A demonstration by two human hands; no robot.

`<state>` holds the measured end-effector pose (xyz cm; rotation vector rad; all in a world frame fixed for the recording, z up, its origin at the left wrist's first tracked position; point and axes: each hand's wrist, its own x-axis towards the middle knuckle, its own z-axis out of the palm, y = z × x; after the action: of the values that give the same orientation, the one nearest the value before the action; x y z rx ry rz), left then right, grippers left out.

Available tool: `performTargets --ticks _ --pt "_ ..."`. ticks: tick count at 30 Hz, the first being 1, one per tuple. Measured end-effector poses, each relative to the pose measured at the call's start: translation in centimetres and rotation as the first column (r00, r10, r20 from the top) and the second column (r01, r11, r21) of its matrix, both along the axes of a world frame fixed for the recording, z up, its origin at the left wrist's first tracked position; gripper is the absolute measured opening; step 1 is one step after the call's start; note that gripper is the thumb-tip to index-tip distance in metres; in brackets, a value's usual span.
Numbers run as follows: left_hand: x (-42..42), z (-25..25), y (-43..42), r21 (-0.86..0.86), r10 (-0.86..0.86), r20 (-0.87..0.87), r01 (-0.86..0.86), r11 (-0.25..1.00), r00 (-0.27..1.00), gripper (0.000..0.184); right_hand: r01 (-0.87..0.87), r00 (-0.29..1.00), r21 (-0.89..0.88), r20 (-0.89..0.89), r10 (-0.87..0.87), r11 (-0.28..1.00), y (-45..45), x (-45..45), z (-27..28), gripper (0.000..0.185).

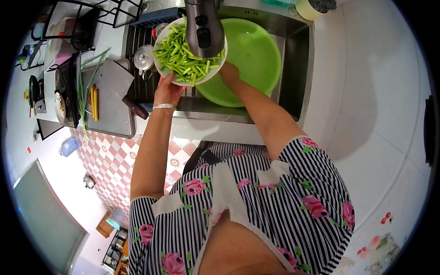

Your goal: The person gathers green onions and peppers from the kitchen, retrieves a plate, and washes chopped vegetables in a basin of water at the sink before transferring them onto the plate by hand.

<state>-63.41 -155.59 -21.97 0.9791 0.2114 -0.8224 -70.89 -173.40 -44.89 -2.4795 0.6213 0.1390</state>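
A white plate (161,67) heaped with cut green vegetable pieces (183,57) is tilted over the sink's left part, below the dark faucet head (205,34). My left hand (169,89), with a band at its wrist, grips the plate's near-left rim. At the plate's right edge is my right hand (229,73), its fingers partly hidden by the plate, so what it holds does not show. Beneath that hand, a large green basin (254,55) rests in the sink.
Left of the sink, a grey cutting board (110,121) bears a cleaver (112,78), yellow strips (94,103) and long green stalks (85,91). A glass lidded pot (144,57) stands beside the plate. A pale yellow pot (307,9) is behind the sink's right corner.
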Motion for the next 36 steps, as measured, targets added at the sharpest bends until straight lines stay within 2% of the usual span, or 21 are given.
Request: performTargets --ticks 1,4,5,6,7,10,13,16,19,22,25,27,29,30,31,34,36 --pt "-0.2 0.2 -0.3 0.035 0.031 -0.002 -0.031 0.999 1.0 0.044 -0.103 0.992 -0.045 -0.078 0.099 0.994 -0.6 -0.4 0.1 0.017" --pt "0.0 -0.2 0.0 0.068 0.001 -0.01 0.0 0.998 1.0 0.044 -0.1 0.969 0.277 -0.191 0.157 0.956 -3.3 -2.0 2.2 0.017" --pt "-0.1 -0.4 0.0 0.062 -0.001 -0.01 0.002 0.998 1.0 0.043 0.131 0.976 0.532 -0.217 -0.015 0.837 -4.3 -2.5 3.4 0.016" --pt "-0.1 -0.4 0.0 0.056 -0.002 -0.008 0.003 0.998 1.0 0.043 0.33 0.943 0.727 -0.286 -0.171 0.602 -5.2 -2.9 4.8 0.016" --pt "-0.2 -0.3 -0.1 0.052 -0.003 -0.007 0.003 0.999 1.0 0.043 0.469 0.874 0.836 -0.391 -0.29 0.285 -6.2 -3.3 6.3 0.016" --pt "0.0 -1.2 0.4 0.121 -0.02 -0.012 0.021 0.992 1.0 0.042 0.349 0.871 0.908 -0.224 -0.437 0.231 -8.8 -4.2 12.4 0.016" --pt "-0.5 -0.9 -0.2 0.117 0.012 -0.015 -0.011 0.993 1.0 0.042 0.11 0.866 0.942 0.067 -0.496 0.318 -9.5 -3.9 19.7 0.019" --pt "-0.6 -1.5 -0.2 0.091 -0.041 -0.012 0.042 0.995 0.999 0.042 -0.106 0.797 0.885 0.349 -0.493 0.454 -7.4 -2.5 26.4 0.021" --pt "-1.5 -0.6 -1.6 0.168 0.061 -0.038 -0.054 0.984 0.997 0.035 -0.252 0.835 0.782 0.473 -0.279 0.57 -4.8 -1.0 28.1 0.027" --pt "-1.5 -1.3 -1.5 0.087 0.004 -0.063 0.002 0.996 0.998 0.037 -0.305 0.902 0.643 0.432 -0.005 0.702 -4.4 -0.3 27.9 0.031" --pt "-1.4 -1.2 -1.3 0.068 -0.026 -0.069 0.031 0.997 0.997 0.038 -0.445 0.729 0.753 0.619 -0.291 0.485 -7.6 0.1 26.9 0.035" --pt "-0.9 -1.2 -1.0 0.063 -0.056 -0.035 0.058 0.996 0.998 0.042 -0.143 0.779 0.846 0.416 -0.469 0.514 -11.4 0.0 25.2 0.034" --pt "-0.9 -0.9 -1.3 0.041 -0.014 -0.007 0.014 0.999 1.0 0.046 0.042 0.823 0.768 0.336 -0.458 0.639 -14.5 0.0 15.6 0.042" --pt "-0.6 -0.6 -1.3 0.059 -0.022 -0.004 0.022 0.998 1.0 0.046 0.126 0.923 0.636 0.207 -0.325 0.761 -15.4 -0.6 11.7 0.047" --pt "-0.3 -0.2 -1.0 0.081 -0.03 -0.004 0.03 0.996 1.0 0.047 0.166 0.977 0.474 0.038 -0.209 0.864 -15.5 -1.1 9.1 0.053" --pt "0.0 0.9 -1.1 0.1 0.012 0.015 -0.014 0.995 1.0 0.044 0.109 0.964 0.12 -0.254 -0.076 0.987 -13.7 -1.0 7.4 0.06" --pt "0.5 0.9 -0.8 0.08 0.02 0.019 -0.021 0.997 1.0 0.038 0.122 0.96 -0.025 -0.251 -0.124 0.992 -12.1 -1.2 7.9 0.057"
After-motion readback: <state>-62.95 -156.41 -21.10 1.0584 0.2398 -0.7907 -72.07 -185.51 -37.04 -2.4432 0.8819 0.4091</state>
